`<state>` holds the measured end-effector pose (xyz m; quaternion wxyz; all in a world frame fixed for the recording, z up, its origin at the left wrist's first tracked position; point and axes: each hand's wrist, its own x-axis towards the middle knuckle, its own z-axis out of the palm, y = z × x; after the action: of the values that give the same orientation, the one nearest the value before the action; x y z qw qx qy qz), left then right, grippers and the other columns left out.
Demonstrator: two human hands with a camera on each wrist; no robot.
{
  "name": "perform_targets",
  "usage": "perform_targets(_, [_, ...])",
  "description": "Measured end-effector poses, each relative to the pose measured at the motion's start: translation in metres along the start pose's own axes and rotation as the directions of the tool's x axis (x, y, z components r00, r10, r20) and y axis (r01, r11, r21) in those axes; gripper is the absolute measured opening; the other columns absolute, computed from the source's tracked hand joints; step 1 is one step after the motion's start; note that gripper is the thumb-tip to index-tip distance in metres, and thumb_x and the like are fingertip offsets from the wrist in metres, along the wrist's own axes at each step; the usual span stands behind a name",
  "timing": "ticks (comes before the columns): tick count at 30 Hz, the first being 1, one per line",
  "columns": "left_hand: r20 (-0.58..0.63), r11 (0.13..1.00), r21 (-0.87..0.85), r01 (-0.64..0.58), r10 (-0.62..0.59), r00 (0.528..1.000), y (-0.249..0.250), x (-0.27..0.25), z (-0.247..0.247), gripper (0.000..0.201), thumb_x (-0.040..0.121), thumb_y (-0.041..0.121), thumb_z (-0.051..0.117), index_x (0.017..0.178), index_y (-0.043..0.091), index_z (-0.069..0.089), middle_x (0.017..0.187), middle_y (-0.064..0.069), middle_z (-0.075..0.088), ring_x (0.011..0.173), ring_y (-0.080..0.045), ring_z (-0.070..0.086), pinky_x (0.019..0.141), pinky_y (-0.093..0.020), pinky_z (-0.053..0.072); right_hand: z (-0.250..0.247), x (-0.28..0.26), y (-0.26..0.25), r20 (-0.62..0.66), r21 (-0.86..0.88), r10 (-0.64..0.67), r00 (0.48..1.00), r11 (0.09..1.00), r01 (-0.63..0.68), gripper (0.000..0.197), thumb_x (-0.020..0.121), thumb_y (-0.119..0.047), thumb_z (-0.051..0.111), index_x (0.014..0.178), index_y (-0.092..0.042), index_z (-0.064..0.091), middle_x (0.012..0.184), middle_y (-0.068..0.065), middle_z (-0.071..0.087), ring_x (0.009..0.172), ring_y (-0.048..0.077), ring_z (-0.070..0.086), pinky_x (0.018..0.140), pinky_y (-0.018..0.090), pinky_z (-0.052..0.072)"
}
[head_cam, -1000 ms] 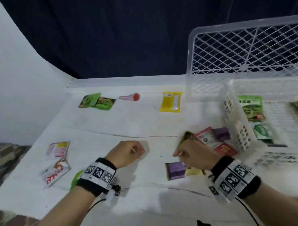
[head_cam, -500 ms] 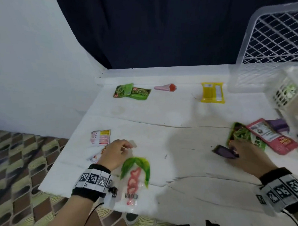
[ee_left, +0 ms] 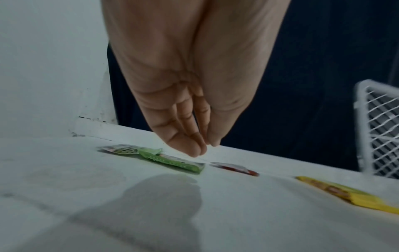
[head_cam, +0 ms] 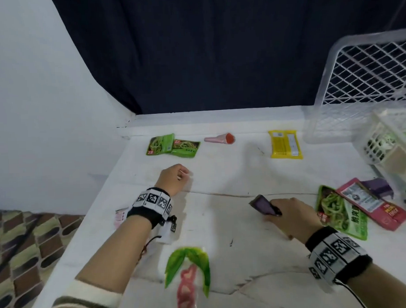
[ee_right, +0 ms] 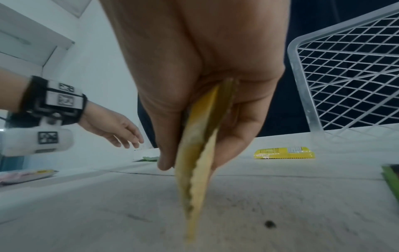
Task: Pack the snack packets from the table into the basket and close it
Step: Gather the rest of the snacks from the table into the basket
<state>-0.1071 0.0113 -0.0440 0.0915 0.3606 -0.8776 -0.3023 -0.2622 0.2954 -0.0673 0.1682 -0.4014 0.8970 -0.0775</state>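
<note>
At the table's (head_cam: 221,176) left edge we see a pink-and-white packet (head_cam: 119,217) half hidden under the left wrist band. The left hand (head_cam: 173,179) hangs over the table short of two overlapping green packets (head_cam: 173,146); from the left wrist view its fingers (ee_left: 190,136) are straight, pressed together and pointing down, holding nothing, their tips just above the nearer green packet (ee_left: 172,162). A pink cone-shaped snack (head_cam: 220,139) lies just right of the green pair along the far edge. Close to us, at the near edge, lies a clear packet with a green top and red print (head_cam: 188,276).

The right hand (head_cam: 289,216) is low over the middle of the table, clamped on a purple packet (head_cam: 264,204); the right wrist view shows a yellow-backed packet (ee_right: 198,167) pinched between thumb and fingers, held on edge and pointing down at the table. Beyond it lies a yellow packet (head_cam: 285,144). Right of the hand we find a large green packet (head_cam: 342,212), a pink one (head_cam: 369,205) overlapping it and a second purple one (head_cam: 378,185), all beside the white basket (head_cam: 386,145), whose lattice lid (head_cam: 365,79) stands open against the dark curtain (head_cam: 216,49).
</note>
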Motion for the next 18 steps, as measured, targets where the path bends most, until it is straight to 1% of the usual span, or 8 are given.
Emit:
perform_targets(3, [-0.040, 0.996, 0.057, 0.066, -0.063, 0.997, 0.003, 0.057, -0.001, 0.022, 0.092, 0.014, 0.052, 0.107, 0.004, 0.065, 0.108, -0.010, 0.068, 0.102, -0.027, 0.063, 0.085, -0.029, 0.048, -0.002, 0.015, 0.002, -0.032, 0.036, -0.005, 0.999, 0.999, 0.006, 0.022, 0.086, -0.047, 0.056, 0.077, -0.028, 0.048, 0.075, -0.008, 0.057, 0.073, 0.018, 0.058, 0.061, 0.028, 0.040])
perform_targets(6, [-0.054, 0.981, 0.165, 0.107, -0.099, 0.994, 0.000, 0.109, 0.001, 0.023, 0.094, 0.010, 0.046, 0.103, 0.003, 0.067, 0.106, -0.014, 0.069, 0.095, -0.030, 0.063, 0.080, -0.033, 0.048, -0.002, 0.030, 0.005, -0.056, 0.070, -0.033, 0.998, 0.997, 0.037, 0.016, 0.087, -0.043, 0.054, 0.087, -0.027, 0.054, 0.084, -0.008, 0.050, 0.092, 0.022, 0.062, 0.063, 0.029, 0.037])
perform_targets(8, [-0.052, 0.962, 0.252, 0.107, -0.097, 0.994, -0.008, 0.136, 0.008, 0.028, 0.095, 0.011, 0.042, 0.111, 0.005, 0.064, 0.109, -0.015, 0.068, 0.088, -0.028, 0.059, 0.081, -0.035, 0.049, -0.001, 0.038, 0.009, -0.033, 0.085, -0.022, 0.999, 0.996, 0.025, 0.015, 0.090, -0.041, 0.051, 0.091, -0.026, 0.055, 0.086, -0.008, 0.046, 0.095, 0.022, 0.061, 0.064, 0.029, 0.035])
perform_targets(10, [-0.003, 0.924, 0.371, 0.091, -0.097, 0.995, -0.022, 0.158, 0.018, 0.031, 0.097, 0.016, 0.039, 0.120, 0.007, 0.058, 0.121, -0.016, 0.061, 0.100, -0.027, 0.058, 0.090, -0.037, 0.048, -0.001, 0.042, 0.014, -0.012, 0.088, -0.013, 1.000, 0.996, 0.014, 0.008, 0.091, -0.037, 0.048, 0.088, -0.030, 0.047, 0.086, -0.010, 0.045, 0.091, 0.020, 0.059, 0.065, 0.029, 0.035])
perform_targets(12, [0.029, 0.864, 0.499, 0.067, -0.094, 0.995, -0.031, 0.166, 0.028, 0.031, 0.096, 0.021, 0.042, 0.121, 0.009, 0.057, 0.134, -0.014, 0.048, 0.116, -0.028, 0.050, 0.099, -0.039, 0.044, -0.002, 0.040, 0.020, -0.001, 0.112, 0.000, 1.000, 0.994, 0.000, 0.011, 0.089, -0.033, 0.049, 0.084, -0.032, 0.039, 0.081, -0.012, 0.045, 0.080, 0.018, 0.052, 0.065, 0.028, 0.034])
perform_targets(14, [0.038, 0.861, 0.508, 0.001, -0.024, 0.999, -0.032, 0.160, 0.035, 0.028, 0.093, 0.024, 0.051, 0.117, 0.013, 0.061, 0.135, -0.011, 0.045, 0.121, -0.028, 0.044, 0.104, -0.040, 0.039, -0.005, 0.039, 0.025, 0.018, 0.163, 0.017, 1.000, 0.986, -0.019, 0.018, 0.088, -0.031, 0.052, 0.079, -0.032, 0.037, 0.071, -0.012, 0.043, 0.075, 0.015, 0.046, 0.061, 0.026, 0.033])
perform_targets(16, [0.037, 0.864, 0.500, -0.052, 0.039, 0.999, -0.032, 0.150, 0.039, 0.027, 0.088, 0.033, 0.059, 0.111, 0.019, 0.063, 0.142, -0.006, 0.041, 0.131, -0.029, 0.035, 0.110, -0.041, 0.030, -0.005, 0.039, 0.030, 0.027, 0.215, 0.024, 0.999, 0.976, -0.029, 0.020, 0.087, -0.028, 0.054, 0.076, -0.033, 0.038, 0.066, -0.013, 0.044, 0.069, 0.016, 0.049, 0.052, 0.022, 0.034])
perform_targets(18, [0.107, 0.876, 0.479, -0.062, 0.011, 0.994, -0.030, 0.138, 0.040, 0.033, 0.081, 0.044, 0.065, 0.104, 0.019, 0.061, 0.151, -0.003, 0.031, 0.141, -0.029, 0.025, 0.114, -0.043, 0.021, -0.005, 0.038, 0.034, 0.005, 0.257, 0.022, 1.000, 0.966, -0.023, 0.009, 0.085, -0.027, 0.055, 0.087, -0.031, 0.047, 0.068, -0.009, 0.053, 0.066, 0.019, 0.057, 0.052, 0.024, 0.042])
